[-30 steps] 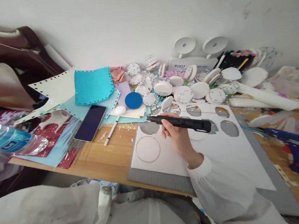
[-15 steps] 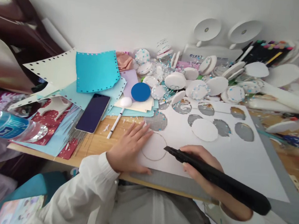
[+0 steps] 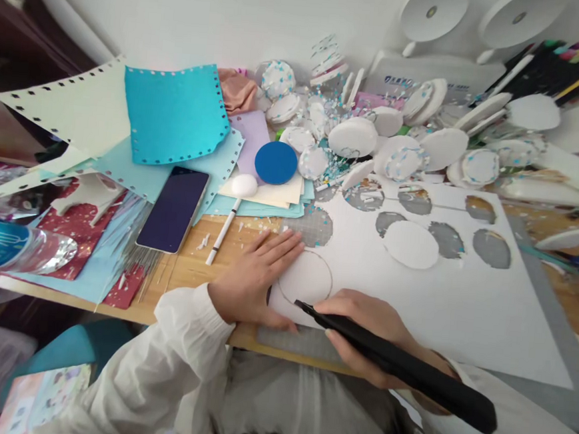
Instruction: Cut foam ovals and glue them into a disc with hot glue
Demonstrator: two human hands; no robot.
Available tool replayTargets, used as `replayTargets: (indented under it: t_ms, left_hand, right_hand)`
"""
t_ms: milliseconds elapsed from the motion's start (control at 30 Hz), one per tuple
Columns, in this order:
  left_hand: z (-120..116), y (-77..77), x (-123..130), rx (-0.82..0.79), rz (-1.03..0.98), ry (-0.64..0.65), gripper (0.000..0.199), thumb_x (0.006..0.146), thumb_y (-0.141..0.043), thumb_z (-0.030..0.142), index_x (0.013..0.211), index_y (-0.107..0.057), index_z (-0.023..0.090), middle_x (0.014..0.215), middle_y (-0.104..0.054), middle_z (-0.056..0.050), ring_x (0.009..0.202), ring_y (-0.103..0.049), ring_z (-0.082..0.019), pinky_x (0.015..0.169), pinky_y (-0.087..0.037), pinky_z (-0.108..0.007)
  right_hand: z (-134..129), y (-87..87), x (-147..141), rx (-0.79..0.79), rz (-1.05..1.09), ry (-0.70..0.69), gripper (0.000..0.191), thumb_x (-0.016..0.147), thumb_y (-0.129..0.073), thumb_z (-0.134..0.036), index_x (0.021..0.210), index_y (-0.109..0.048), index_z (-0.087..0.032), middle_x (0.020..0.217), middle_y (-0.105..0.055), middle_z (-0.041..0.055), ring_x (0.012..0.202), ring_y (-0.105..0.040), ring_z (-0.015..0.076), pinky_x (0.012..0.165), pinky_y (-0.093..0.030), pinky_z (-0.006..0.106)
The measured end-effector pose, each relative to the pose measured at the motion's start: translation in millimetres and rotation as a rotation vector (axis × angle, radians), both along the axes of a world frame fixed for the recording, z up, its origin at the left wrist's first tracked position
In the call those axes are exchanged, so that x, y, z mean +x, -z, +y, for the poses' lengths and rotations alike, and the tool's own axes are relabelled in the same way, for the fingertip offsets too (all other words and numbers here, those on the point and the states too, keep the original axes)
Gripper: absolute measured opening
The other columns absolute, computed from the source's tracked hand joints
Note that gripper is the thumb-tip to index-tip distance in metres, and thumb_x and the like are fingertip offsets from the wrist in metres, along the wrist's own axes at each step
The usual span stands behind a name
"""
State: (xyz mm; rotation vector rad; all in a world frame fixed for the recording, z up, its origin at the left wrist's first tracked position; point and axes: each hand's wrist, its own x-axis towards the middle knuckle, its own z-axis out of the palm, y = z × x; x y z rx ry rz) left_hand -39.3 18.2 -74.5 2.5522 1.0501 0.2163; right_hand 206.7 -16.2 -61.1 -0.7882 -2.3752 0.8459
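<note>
A white sheet (image 3: 462, 317) with several round holes lies on a grey mat (image 3: 531, 263). A circle outline (image 3: 306, 277) is drawn near its left end. My left hand (image 3: 259, 281) lies flat with fingers spread, over the sheet's left edge beside the outline. My right hand (image 3: 371, 330) is closed round a black craft knife (image 3: 408, 363), its tip at the lower edge of the outline. A loose white disc (image 3: 411, 244) rests on the sheet, partly over the holes.
Behind the sheet stand many white discs (image 3: 353, 137) with blue dots. To the left lie a phone (image 3: 174, 209), a white pen (image 3: 223, 232), a blue disc (image 3: 276, 162), coloured papers (image 3: 174, 118) and a water bottle (image 3: 11, 245).
The knife tip has moved from the right side of the outline down and left to its lower edge, with my right hand. My left hand stays flat. The view has shifted slightly.
</note>
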Motion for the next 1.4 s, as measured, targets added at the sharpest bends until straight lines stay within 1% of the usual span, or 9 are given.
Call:
replayTargets:
  t_ms: [233,367,533,667,733,867,1033,1233,1400]
  left_hand:
    - [1,0.5,-1,0.017,-0.007,0.009,0.114,0.065,-0.06,0.076,0.148,-0.028,0.005,0.156,-0.026,-0.02,0.146,-0.023,-0.033,0.119,-0.012,-0.051]
    - [1,1.2,0,0.029,-0.012,0.014,0.113,0.065,-0.059,0.076,0.147,-0.029,0.005,0.155,-0.027,-0.02,0.145,-0.024,-0.033,0.119,-0.013,-0.049]
    - [1,1.2,-1,0.037,-0.03,0.011,0.114,0.064,-0.058,0.079,0.146,-0.032,0.004,0.154,-0.03,-0.02,0.145,-0.026,-0.033,0.119,-0.014,-0.049]
    - [1,2.3,-1,0.045,-0.023,0.004,0.115,0.063,-0.055,0.082,0.146,-0.032,0.005,0.154,-0.03,-0.019,0.144,-0.028,-0.032,0.119,-0.012,-0.048]
    - [2,3.5,-2,0.046,-0.019,0.006,0.115,0.064,-0.054,0.082,0.146,-0.032,0.005,0.154,-0.03,-0.019,0.144,-0.028,-0.033,0.119,-0.01,-0.049]
    - [3,5.5,-3,0.038,-0.028,0.015,0.111,0.065,-0.056,0.078,0.147,-0.032,0.006,0.154,-0.03,-0.018,0.144,-0.029,-0.034,0.119,-0.008,-0.052]
    - [4,5.6,-3,0.023,-0.04,0.014,0.111,0.066,-0.056,0.077,0.147,-0.031,0.007,0.154,-0.03,-0.018,0.144,-0.028,-0.034,0.119,-0.005,-0.052]
    - [4,6.9,-3,0.018,-0.045,0.014,0.109,0.066,-0.056,0.076,0.147,-0.031,0.009,0.153,-0.032,-0.017,0.144,-0.027,-0.033,0.119,-0.004,-0.052]
    - [4,7.4,-3,0.015,-0.049,0.018,0.109,0.066,-0.057,0.076,0.147,-0.031,0.008,0.153,-0.032,-0.017,0.144,-0.027,-0.033,0.119,-0.003,-0.052]
  right_hand:
    - [3,3.8,-3,0.03,0.018,-0.051,0.031,0.083,-0.049,-0.013,0.113,-0.051,-0.02,0.081,-0.065,0.0047,0.072,-0.061,0.0175,0.064,-0.049,0.029]
    - [6,2.9,-5,0.094,0.062,-0.074,0.036,0.081,-0.051,-0.007,0.115,-0.053,-0.019,0.083,-0.066,0.0064,0.07,-0.06,0.0168,0.059,-0.049,0.027]
    - [8,10.2,-4,0.24,0.008,-0.2,0.036,0.083,-0.055,-0.008,0.118,-0.053,-0.015,0.075,-0.063,0.0053,0.063,-0.053,0.0163,0.056,-0.046,0.029]
    - [11,14.2,1,0.271,-0.044,-0.271,0.035,0.086,-0.056,-0.013,0.121,-0.053,-0.013,0.081,-0.064,0.0067,0.07,-0.054,0.0173,0.061,-0.046,0.03]
    - [15,13.2,2,0.288,-0.054,-0.309,0.033,0.088,-0.054,-0.015,0.121,-0.054,-0.012,0.082,-0.064,0.0067,0.072,-0.056,0.0176,0.063,-0.047,0.03]
    - [23,9.0,4,0.34,-0.049,-0.356,0.026,0.092,-0.051,-0.015,0.117,-0.056,-0.011,0.078,-0.064,0.005,0.07,-0.055,0.0166,0.062,-0.045,0.029]
    - [29,4.6,7,0.305,-0.045,-0.382,0.023,0.095,-0.046,-0.017,0.114,-0.057,-0.011,0.082,-0.065,0.0063,0.073,-0.057,0.0164,0.064,-0.045,0.029]
    - [44,2.4,9,0.32,-0.067,-0.489,0.021,0.095,-0.047,-0.015,0.113,-0.058,-0.014,0.074,-0.06,0.0024,0.066,-0.05,0.0153,0.058,-0.039,0.028]
    - [55,-6.0,7,0.313,-0.082,-0.531,0.02,0.096,-0.045,-0.014,0.108,-0.061,-0.015,0.071,-0.057,0.0013,0.063,-0.048,0.015,0.055,-0.034,0.029]
